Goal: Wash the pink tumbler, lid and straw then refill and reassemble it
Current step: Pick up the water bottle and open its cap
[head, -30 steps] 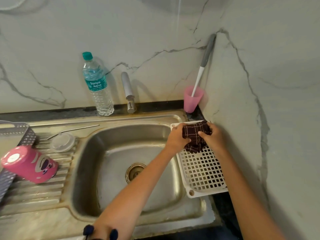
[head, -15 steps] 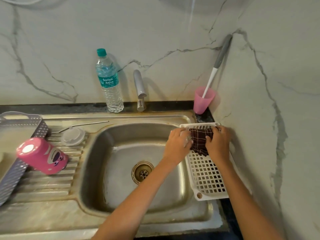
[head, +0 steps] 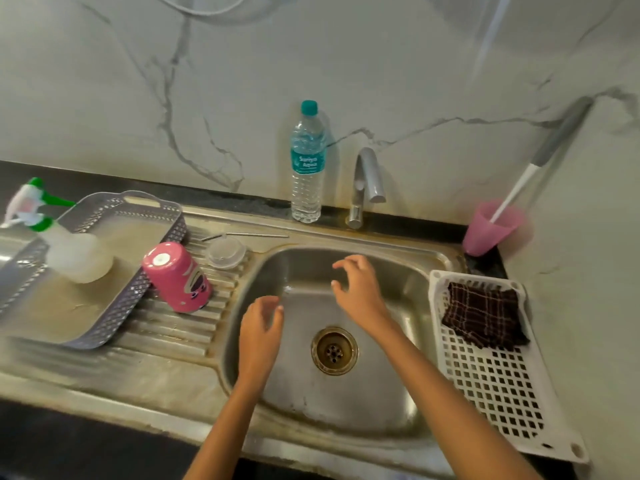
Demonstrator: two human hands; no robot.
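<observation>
The spray bottle [head: 74, 254] is blurred, and the grey basket [head: 121, 313] runs off the left edge.

Bare left hand [head: 261, 327], bare right hand [head: 360, 292]; both forearms bare down to frame edge.

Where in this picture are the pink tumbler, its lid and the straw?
pink tumbler [head: 176, 277]: head view, on the middle of its pink side wall.
lid [head: 225, 252]: head view, on the centre of the clear round top.
straw [head: 256, 234]: head view, midway along the thin metal tube.
</observation>
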